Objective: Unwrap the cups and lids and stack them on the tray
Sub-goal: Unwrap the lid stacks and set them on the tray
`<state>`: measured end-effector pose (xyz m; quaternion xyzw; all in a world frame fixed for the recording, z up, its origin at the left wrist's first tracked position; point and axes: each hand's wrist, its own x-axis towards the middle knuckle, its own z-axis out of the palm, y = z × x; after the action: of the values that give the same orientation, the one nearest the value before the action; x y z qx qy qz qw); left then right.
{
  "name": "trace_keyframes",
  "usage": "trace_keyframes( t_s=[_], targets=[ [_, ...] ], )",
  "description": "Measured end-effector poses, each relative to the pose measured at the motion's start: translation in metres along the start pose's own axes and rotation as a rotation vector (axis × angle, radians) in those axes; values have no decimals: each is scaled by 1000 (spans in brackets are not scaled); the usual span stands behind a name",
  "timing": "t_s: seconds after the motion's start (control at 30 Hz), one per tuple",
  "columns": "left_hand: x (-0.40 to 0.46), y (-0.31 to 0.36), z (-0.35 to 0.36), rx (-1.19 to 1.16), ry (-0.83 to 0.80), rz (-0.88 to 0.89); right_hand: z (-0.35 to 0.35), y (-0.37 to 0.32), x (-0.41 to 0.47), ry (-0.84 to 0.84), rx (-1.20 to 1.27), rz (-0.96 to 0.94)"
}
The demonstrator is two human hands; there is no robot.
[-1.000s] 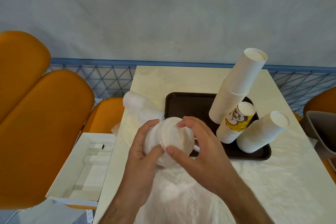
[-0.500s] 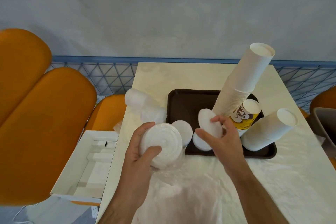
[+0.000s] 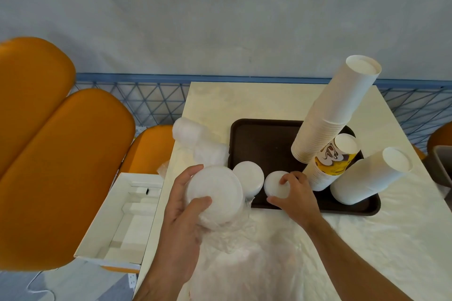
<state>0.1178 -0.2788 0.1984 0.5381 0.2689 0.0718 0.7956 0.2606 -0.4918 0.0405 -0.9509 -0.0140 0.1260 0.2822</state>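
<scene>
My left hand (image 3: 182, 205) grips a stack of white lids (image 3: 215, 193) still partly in clear plastic wrap (image 3: 234, 234), held over the table's near left. My right hand (image 3: 296, 194) holds a small stack of white lids (image 3: 275, 183) down on the front of the dark brown tray (image 3: 266, 144). Another lid stack (image 3: 248, 176) stands on the tray's front left corner. Three stacks of paper cups stand on the tray's right: a tall white one (image 3: 335, 115), a yellow-printed one (image 3: 335, 159) and a short white one (image 3: 371, 176).
A wrapped sleeve of lids (image 3: 195, 139) lies at the table's left edge. Crumpled plastic covers the near table (image 3: 367, 239). An open white box (image 3: 127, 217) sits on an orange chair (image 3: 61, 166) to the left. A blue wire fence (image 3: 137, 98) runs behind.
My right hand carried a few lids from the wrapped stack to the tray and lowered them flat beside the first lid stack. My left hand kept its grip on the wrapped stack.
</scene>
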Motion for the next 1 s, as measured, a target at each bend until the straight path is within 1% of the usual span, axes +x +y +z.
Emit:
trace_keyframes(
  t_s=[0.23,0.57,0.67,0.73,0.8,0.9,1.0],
  targets=[
    [-1,1,-1,9,29,3,5,5,5,-44,-43,10],
    [-2,2,1,1,15,-14,2,4,0,-61,-78,39],
    [-2,0,2,30,26,-12,-11,-10,-8,-18,-56,36],
    [-1,-2,3,63,39,-4,-27,-29,-18,32,21,-17],
    [-1,-5,4,119,46,15,-48,-57,-33,38,197,-63],
    [-3,-9,7,232,34,82,-80,-102,-65,-45,445,-184],
    [-5,-9,12,348,-7,173,-97,-127,-90,-106,489,-282]
  ],
)
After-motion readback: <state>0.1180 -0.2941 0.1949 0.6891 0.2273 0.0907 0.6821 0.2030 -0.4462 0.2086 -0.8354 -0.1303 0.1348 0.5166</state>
